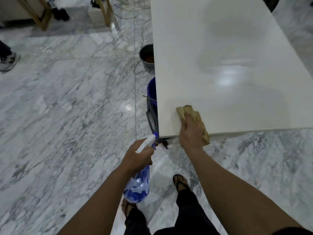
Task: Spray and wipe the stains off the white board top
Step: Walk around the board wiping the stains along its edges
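Note:
The white board top [220, 48] fills the upper right, glossy, with a wet-looking sheen near its middle. My right hand [192, 133] grips a tan cloth [188, 111] and presses it on the board's near left corner. My left hand [138, 156] holds a clear blue spray bottle [138, 185] by its neck, below and left of that corner. The bottle hangs down over the floor with its white nozzle pointing up toward the board edge.
A grey bucket [146, 56] and a blue bucket [151, 89] stand on the marble floor against the board's left edge. Wooden furniture legs [40, 16] and cables lie at the back. Another person's shoe [8, 61] is at far left. My sandalled feet [180, 182] stand below.

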